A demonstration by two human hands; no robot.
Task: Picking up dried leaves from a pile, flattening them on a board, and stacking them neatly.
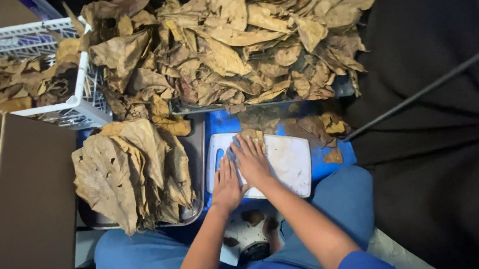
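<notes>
Blue floor holds white board [290, 162]; left hand [227, 185] and right hand [250, 160] flat, fingers spread; brown box [30, 205] leftward.

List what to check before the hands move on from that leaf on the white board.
1. Leaf lies on the white board: ok.
2. Right hand presses flat on it with a blue cloth: ok.
3. Left hand steadies the board: ok.
4. Leaf fully flattened: cannot tell, hands cover it.
5. Metal tray of flat leaves beside the board: ok.
6. Big leaf pile within reach: ok.
</notes>
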